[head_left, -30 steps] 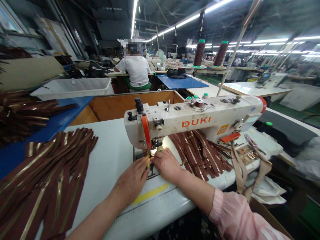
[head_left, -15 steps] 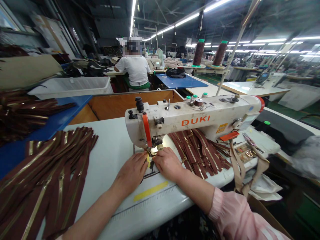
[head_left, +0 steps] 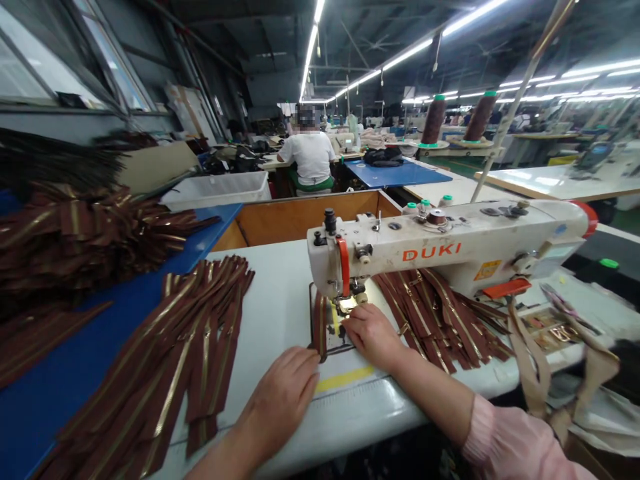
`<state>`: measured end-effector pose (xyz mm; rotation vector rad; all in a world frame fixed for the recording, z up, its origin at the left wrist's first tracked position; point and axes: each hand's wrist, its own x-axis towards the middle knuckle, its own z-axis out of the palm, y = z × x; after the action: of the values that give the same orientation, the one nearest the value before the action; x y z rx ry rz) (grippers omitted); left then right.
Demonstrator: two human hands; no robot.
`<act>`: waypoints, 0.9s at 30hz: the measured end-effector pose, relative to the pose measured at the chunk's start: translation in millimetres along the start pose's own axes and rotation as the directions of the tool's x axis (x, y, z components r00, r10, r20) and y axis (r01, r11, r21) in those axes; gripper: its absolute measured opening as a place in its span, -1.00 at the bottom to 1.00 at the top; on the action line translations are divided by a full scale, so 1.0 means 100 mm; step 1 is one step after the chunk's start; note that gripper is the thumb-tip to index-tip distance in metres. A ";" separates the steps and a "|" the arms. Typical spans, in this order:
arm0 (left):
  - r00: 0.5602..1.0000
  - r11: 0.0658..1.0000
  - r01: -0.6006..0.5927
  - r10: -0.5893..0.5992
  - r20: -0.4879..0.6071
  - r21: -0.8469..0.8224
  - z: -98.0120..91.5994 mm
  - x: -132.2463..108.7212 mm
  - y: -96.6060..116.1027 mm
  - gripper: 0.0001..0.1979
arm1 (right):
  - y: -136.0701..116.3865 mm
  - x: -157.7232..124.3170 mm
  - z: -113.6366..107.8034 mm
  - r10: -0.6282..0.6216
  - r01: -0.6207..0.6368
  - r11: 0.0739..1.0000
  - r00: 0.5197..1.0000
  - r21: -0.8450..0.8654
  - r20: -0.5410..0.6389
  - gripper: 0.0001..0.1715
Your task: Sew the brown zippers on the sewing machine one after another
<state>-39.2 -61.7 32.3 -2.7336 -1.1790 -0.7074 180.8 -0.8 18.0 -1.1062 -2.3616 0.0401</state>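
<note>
Fingers [head_left: 306, 365] at brown zipper [head_left: 320, 319], white bin [head_left: 215, 188] behind

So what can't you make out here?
Head view only.
Needle of the sewing machine: lost in lamp glare, partly behind the right hand.
Whether the left hand pinches the zipper strip: its fingers cover the end.
Far-left zipper pile: cut off by the edge, blurred.
Small metal parts: blurred.

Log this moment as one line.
left hand: touching zipper end | right hand: by presser foot | zipper: left of foot, on machine bed | zipper pile: table, left
</note>
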 end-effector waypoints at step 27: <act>0.782 0.549 0.609 -0.296 0.548 -0.573 -0.33 0.62 0.44 -0.76 | -0.47 -0.48 -0.55 0.413 -0.473 0.295 0.847 0.830 0.336 -0.66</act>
<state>16.6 -59.6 93.6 -3.3283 -2.2135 -0.8455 199.0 -77.0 55.3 -1.0898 -1.4923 1.4075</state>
